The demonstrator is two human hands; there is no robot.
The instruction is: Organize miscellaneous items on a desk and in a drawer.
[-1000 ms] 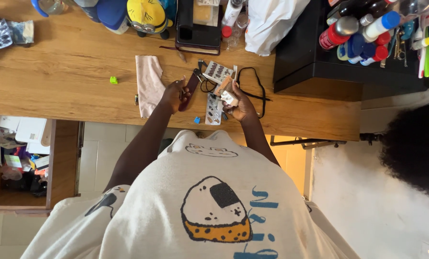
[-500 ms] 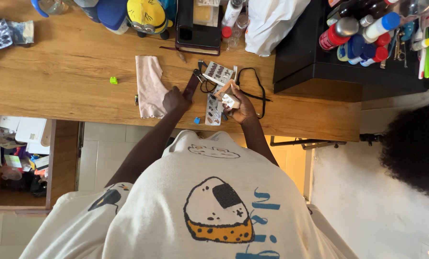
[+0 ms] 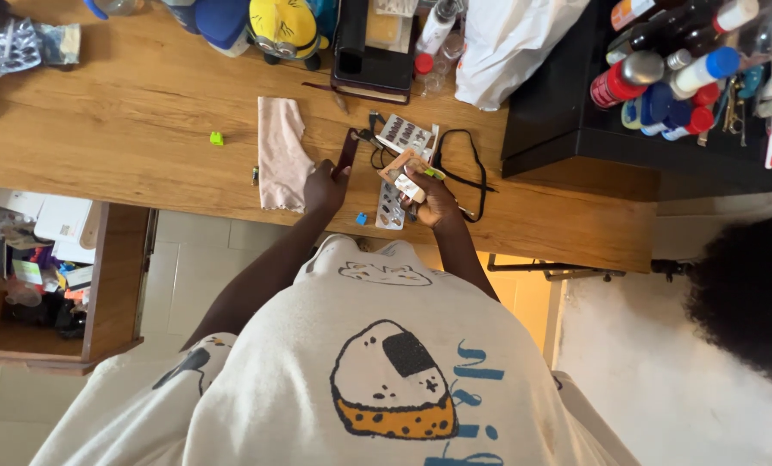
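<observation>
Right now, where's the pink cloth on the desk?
In the head view, the pink cloth lies flat on the wooden desk, just beside the left hand.

A long tabletop of warm brown wood (image 3: 127,129) runs across the upper part of the view, its grain catching soft, even light. At its right end stands a black, box-shaped cabinet (image 3: 576,129), set against the wood. Below the tabletop edge on the left, an open wooden drawer (image 3: 110,285) juts out over the floor. The pale tiled floor (image 3: 188,259) shows cream squares with thin joints beneath the tabletop, and turns to a mottled whitish surface (image 3: 645,380) on the right. A dark metal leg frame (image 3: 567,269) shows under the tabletop's right end.
</observation>
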